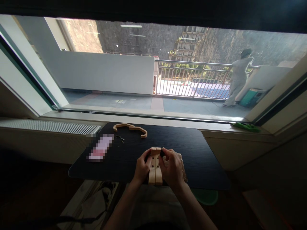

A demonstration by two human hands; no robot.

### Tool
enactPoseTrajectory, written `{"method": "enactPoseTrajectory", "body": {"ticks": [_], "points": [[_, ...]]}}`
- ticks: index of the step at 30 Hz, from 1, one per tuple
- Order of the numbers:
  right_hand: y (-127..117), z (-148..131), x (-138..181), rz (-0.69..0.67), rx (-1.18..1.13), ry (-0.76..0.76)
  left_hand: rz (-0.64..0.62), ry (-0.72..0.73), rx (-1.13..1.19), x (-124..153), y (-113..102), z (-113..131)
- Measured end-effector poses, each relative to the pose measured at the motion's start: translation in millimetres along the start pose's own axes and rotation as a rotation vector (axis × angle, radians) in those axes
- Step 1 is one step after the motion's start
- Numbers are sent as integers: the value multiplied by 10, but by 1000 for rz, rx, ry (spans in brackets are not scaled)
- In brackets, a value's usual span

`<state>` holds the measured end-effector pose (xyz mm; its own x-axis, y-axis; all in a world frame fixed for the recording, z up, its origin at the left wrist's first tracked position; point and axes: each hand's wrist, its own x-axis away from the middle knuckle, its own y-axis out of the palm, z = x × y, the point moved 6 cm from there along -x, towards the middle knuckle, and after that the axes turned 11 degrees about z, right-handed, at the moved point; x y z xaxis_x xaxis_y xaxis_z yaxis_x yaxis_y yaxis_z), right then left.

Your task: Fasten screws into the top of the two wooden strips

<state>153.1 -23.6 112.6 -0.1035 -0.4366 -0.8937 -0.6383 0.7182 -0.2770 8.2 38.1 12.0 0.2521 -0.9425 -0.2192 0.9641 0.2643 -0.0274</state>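
Two pale wooden pieces (155, 174) with dark holes stand side by side near the front edge of the table. My left hand (143, 164) is closed on the left side of these wooden pieces. A small black piece (161, 152) is pinched in the fingers of my right hand (173, 166), against the upper right of the wood. Beside my right hand, partly behind it, lies a brownish wrapped item (182, 166) whose kind I cannot make out. Two curved wooden hooks (139, 128) rest at the back of the table, with several small screws (119, 137) in front of them.
The dark table (196, 153) stands against a window sill. On its left lies a blurred pinkish sheet (102, 147). A radiator (52, 126) is to the left, a green cloth (246, 127) on the sill. Below the table shows a green basin (206, 196). Outside, a person (238, 76) leans on a railing.
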Motion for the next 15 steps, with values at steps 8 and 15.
{"method": "enactPoseTrajectory", "body": {"ticks": [8, 15], "points": [[-24, -47, -64, -5, 26, -22, -2, -15, 6, 0, 10, -16], [-58, -91, -308, -323, -85, -113, -3, 1, -10, -4, 13, -17]]}}
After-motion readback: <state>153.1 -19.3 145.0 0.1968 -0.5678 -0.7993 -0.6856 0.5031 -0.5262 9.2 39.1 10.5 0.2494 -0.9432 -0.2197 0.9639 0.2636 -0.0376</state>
